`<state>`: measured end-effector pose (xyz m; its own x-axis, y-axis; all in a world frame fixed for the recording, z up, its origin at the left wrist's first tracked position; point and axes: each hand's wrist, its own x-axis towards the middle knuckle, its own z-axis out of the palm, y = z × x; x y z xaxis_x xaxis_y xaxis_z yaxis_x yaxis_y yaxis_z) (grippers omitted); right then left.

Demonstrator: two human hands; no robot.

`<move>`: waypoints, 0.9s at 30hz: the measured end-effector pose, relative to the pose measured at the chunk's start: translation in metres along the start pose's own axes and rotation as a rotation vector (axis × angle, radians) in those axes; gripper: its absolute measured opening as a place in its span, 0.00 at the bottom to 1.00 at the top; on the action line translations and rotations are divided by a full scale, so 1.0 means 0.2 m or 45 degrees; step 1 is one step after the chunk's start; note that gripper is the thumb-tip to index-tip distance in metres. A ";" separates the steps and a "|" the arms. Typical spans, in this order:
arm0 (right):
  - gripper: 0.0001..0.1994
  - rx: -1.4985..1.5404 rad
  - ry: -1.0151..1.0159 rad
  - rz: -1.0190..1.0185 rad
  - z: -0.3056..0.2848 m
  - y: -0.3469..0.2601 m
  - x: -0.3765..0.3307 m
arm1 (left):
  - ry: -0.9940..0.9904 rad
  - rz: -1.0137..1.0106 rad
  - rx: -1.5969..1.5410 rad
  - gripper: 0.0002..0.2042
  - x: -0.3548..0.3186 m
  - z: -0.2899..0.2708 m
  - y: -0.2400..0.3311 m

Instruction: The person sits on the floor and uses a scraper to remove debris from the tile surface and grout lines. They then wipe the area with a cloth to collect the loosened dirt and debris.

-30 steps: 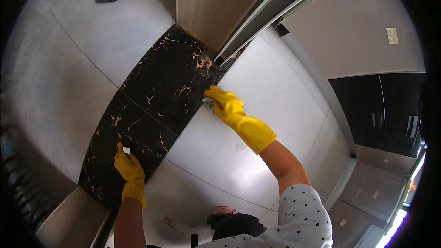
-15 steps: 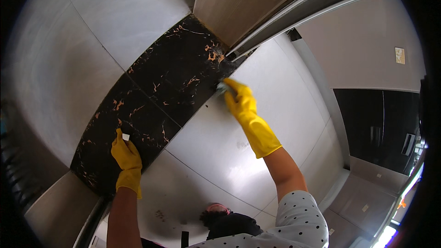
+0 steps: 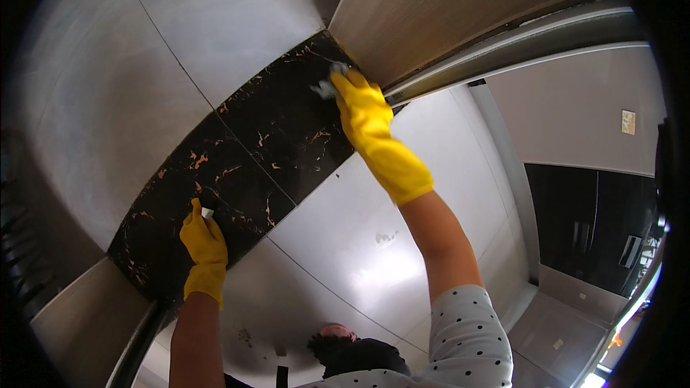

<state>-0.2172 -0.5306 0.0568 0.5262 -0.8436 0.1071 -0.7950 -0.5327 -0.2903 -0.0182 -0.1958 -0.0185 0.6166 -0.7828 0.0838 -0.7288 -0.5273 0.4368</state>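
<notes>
My right hand, in a yellow rubber glove, presses a pale grey-white wad onto the far right end of the black marble threshold. The wad is smeared by motion, so I cannot tell whether it is a cloth or a scouring pad. In a matching glove, my left hand is closed over the near left part of the threshold. A small white flat piece sticks out between its thumb and fingers; the rest of it is hidden. Orange-brown and white veins run through the black stone.
Large pale floor tiles lie on both sides of the threshold, with a dirty smudge on the near side. A wooden panel and metal door track border the right end. Grey and black cabinets stand to the right.
My right hand has moved up and left with the wad, from the threshold's near edge to its far right corner. My left hand keeps its place on the stone; the view has shifted slightly.
</notes>
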 end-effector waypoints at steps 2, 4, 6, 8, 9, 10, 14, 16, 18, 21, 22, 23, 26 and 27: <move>0.24 -0.252 0.173 -0.047 0.16 0.11 0.22 | -0.013 0.023 -0.043 0.23 0.02 0.04 0.03; 0.27 -0.292 0.005 0.116 0.30 0.07 0.32 | 0.010 0.044 -0.048 0.23 0.01 0.03 0.01; 0.28 -0.391 -0.224 0.073 0.33 0.04 0.40 | 0.000 0.028 -0.001 0.23 0.00 0.02 -0.03; 0.27 -0.461 -0.287 0.020 0.36 0.06 0.47 | -0.021 0.007 -0.003 0.23 0.00 0.02 -0.01; 0.27 -0.478 -0.236 -0.010 0.40 0.10 0.49 | -0.036 -0.006 -0.026 0.23 0.01 0.01 0.00; 0.26 -0.493 -0.185 -0.040 0.42 0.12 0.51 | -0.050 -0.019 -0.046 0.23 0.01 0.01 0.02; 0.22 -0.545 -0.143 0.368 0.49 0.16 0.52 | -0.047 0.044 -0.009 0.23 0.02 0.01 0.01; 0.21 -0.499 -0.163 0.459 0.53 0.19 0.42 | -0.073 0.006 0.012 0.23 0.02 0.01 0.04; 0.18 -0.392 -0.262 0.488 0.48 0.14 0.31 | -0.126 -0.194 -0.041 0.23 0.01 0.01 0.01; 0.15 -0.256 -0.307 0.441 0.32 -0.04 0.31 | -0.095 -0.173 -0.022 0.23 0.01 -0.03 -0.02; 0.16 -0.336 -0.334 0.357 0.28 -0.06 0.36 | -0.068 -0.112 0.011 0.23 0.01 -0.05 -0.02; 0.17 -0.321 -0.291 0.407 0.31 -0.01 0.38 | -0.044 -0.062 0.013 0.23 0.00 -0.06 -0.02; 0.32 -2.182 -0.550 0.598 0.82 0.95 0.26 | -0.112 0.155 -0.165 0.23 0.04 0.15 0.17; 0.30 -1.771 -0.570 0.502 0.89 0.66 0.34 | -0.073 0.067 -0.040 0.23 0.02 0.07 0.07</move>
<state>-0.2314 -0.6461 -0.1442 0.0593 -0.9904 -0.1248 -0.4121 -0.1382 0.9006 -0.0301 -0.2112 -0.0254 0.5588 -0.8274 0.0561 -0.7495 -0.4749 0.4613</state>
